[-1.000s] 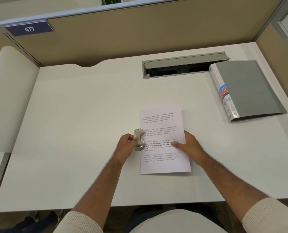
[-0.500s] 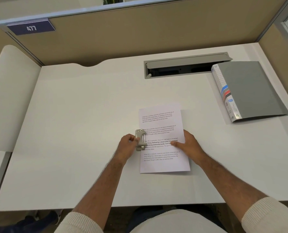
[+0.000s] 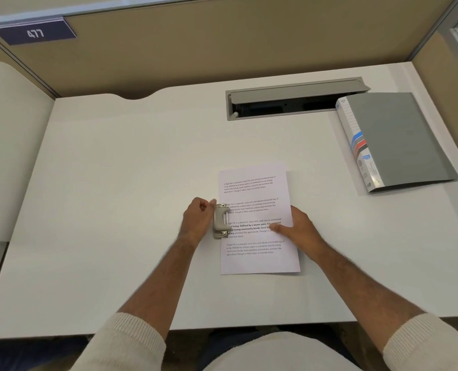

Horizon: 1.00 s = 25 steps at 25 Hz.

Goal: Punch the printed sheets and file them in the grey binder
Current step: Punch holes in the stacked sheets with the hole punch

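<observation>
The printed sheets [image 3: 257,199] lie in a stack on the white desk, text facing up. A small metal hole punch [image 3: 220,221] sits over the middle of their left edge. My left hand [image 3: 197,222] grips the punch from the left side. My right hand [image 3: 298,228] rests flat on the right part of the sheets, fingertips on the bold text, and holds them down. The grey binder [image 3: 401,137] lies closed at the far right of the desk, its white spine with blue and red stripes turned towards the sheets.
An open grey cable tray [image 3: 289,99] is set into the desk behind the sheets, next to the binder's far corner. Tan partition walls [image 3: 222,44] close off the back and right. A curved white panel [image 3: 8,145] borders the left side.
The hands, punch and sheets hold almost the same pose. Only the view has shifted slightly.
</observation>
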Tool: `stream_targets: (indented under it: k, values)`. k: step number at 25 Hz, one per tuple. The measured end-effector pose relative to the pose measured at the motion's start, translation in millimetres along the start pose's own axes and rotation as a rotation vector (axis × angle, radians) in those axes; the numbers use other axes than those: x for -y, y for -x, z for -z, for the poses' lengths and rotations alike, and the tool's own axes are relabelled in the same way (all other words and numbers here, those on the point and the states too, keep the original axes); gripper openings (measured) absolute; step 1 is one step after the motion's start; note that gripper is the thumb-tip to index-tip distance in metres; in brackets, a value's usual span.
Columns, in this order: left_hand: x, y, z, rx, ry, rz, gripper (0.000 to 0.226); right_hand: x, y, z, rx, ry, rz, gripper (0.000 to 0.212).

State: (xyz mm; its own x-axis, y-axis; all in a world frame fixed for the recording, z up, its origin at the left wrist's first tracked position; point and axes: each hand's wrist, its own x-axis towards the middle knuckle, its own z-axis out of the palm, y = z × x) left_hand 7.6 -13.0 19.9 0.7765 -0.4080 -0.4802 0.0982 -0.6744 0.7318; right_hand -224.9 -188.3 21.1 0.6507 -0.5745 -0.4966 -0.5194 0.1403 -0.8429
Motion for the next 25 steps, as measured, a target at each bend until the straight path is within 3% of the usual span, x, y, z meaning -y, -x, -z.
stream_targets:
  k: [5, 12, 18, 25]
  values:
    - [-9.0, -18.9, -24.6, -0.204, -0.282, -0.093, 0.033, 3.3, -0.8, -0.4, 0.000, 0.008, -0.012, 0.048]
    - [-3.0, -29.8, -44.7, -0.377, -0.437, -0.213, 0.029, 2.9, -2.9, -1.3, -0.007, 0.029, -0.024, 0.047]
    - [7.9, -34.4, -47.3, -0.471, -0.489, -0.340, 0.013, 2.5, -4.7, -2.2, -0.012, 0.020, -0.059, 0.045]
    - [11.3, -33.8, -47.5, -0.458, -0.453, -0.369, 0.020, -1.4, -8.8, -2.3, -0.005, 0.031, -0.079, 0.046]
